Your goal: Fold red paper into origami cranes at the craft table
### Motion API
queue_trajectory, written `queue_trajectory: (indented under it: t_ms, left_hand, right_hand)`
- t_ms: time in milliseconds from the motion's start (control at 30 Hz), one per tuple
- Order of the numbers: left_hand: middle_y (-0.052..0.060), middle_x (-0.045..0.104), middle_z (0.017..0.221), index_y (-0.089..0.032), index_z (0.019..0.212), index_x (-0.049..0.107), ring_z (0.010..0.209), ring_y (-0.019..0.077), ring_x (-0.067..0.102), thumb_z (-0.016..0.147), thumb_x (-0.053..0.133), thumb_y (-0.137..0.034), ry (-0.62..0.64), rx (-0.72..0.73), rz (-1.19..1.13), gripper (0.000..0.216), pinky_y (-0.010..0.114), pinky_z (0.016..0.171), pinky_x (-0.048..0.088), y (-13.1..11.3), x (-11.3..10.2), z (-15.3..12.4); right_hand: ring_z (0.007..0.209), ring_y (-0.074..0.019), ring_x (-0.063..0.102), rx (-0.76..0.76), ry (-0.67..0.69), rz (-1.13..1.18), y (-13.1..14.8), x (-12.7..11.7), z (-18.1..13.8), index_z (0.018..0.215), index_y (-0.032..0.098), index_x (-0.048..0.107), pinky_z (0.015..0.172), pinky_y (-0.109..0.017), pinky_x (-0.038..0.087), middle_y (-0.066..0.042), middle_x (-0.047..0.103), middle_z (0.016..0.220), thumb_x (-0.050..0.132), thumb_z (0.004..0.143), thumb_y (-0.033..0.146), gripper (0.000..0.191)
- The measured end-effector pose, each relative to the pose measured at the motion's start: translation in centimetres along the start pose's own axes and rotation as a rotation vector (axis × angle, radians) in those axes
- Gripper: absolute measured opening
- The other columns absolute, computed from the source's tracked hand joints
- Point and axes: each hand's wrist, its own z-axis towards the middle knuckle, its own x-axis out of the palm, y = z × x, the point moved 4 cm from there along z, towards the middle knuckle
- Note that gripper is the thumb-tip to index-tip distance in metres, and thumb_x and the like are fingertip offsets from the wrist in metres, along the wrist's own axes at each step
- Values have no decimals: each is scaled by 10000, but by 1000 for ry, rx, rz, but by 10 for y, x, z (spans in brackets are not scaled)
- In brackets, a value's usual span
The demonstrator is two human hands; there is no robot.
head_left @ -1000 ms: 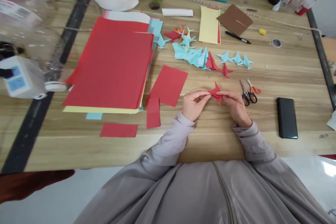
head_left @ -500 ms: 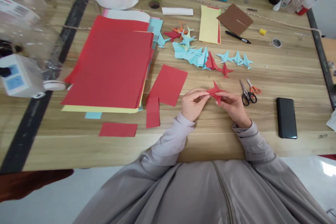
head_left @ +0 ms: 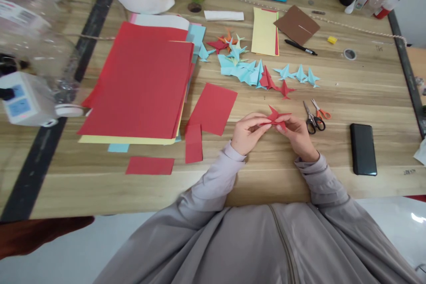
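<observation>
Between my two hands, above the wooden table, is a red folded paper figure (head_left: 274,115) with pointed tips. My left hand (head_left: 249,132) pinches its left side between thumb and fingers. On the other side, my right hand (head_left: 297,135) grips it the same way. Beyond them lie a small red folded figure (head_left: 285,90), several light blue folded figures (head_left: 301,73) and a cluster of blue folded pieces (head_left: 239,69). Black-handled scissors (head_left: 310,120) and orange-handled scissors (head_left: 320,110) rest just right of my right hand.
A large stack of red paper (head_left: 140,88) covers the left side, with cut red pieces (head_left: 213,108) beside it. A black phone (head_left: 362,149) lies at right. Yellow paper strips (head_left: 264,31), a brown sheet (head_left: 297,25) and a pen (head_left: 300,47) are farther back; a plastic bottle (head_left: 60,66) stands left.
The red folded figure has turned in my hands, and one point now sticks out over my right fingers. My left hand has shifted slightly right.
</observation>
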Motion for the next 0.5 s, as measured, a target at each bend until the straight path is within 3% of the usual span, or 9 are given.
queue_trajectory:
  t_ms: [100, 200, 300, 400, 500]
  left_hand:
    - [87, 730, 943, -191, 863, 770, 845, 168, 689, 792, 726, -269, 12, 71, 78, 114, 312, 775, 575, -3, 0, 0]
    - [83, 747, 930, -198, 848, 774, 850, 170, 700, 792, 723, -244, 15, 125, 126, 88, 320, 807, 573, -6, -1, 0]
    - [83, 754, 927, -202, 851, 775, 841, 172, 707, 795, 717, -234, -14, 135, 151, 87, 317, 797, 578, -7, -3, 0]
    - [80, 756, 913, -205, 844, 774, 827, 173, 709, 793, 720, -245, -29, 142, 173, 85, 316, 781, 581, -8, -3, 0]
    - [79, 753, 903, -199, 846, 771, 800, 166, 706, 794, 720, -243, -6, 185, 195, 84, 303, 747, 581, -10, 0, -1]
  right_hand:
    - [768, -138, 624, -21, 4, -27, 0, -2, -1, 819, 232, 680, 761, -289, 520, 7, 679, 811, 816, 692, 386, 241]
    - [784, -140, 618, -26, 43, -25, 2, -3, -4, 854, 238, 685, 766, -287, 504, 0, 675, 852, 825, 682, 361, 253]
    - [819, -180, 634, -10, 95, 36, 4, -1, -5, 932, 239, 700, 771, -324, 508, -29, 681, 894, 749, 731, 500, 333]
    - [743, -179, 630, 35, 24, 76, 2, -1, -4, 866, 226, 701, 719, -331, 511, -30, 679, 811, 668, 781, 562, 349]
    - [634, -132, 604, 60, -57, 53, -1, -2, -2, 804, 225, 684, 650, -285, 500, 9, 670, 721, 765, 730, 432, 235]
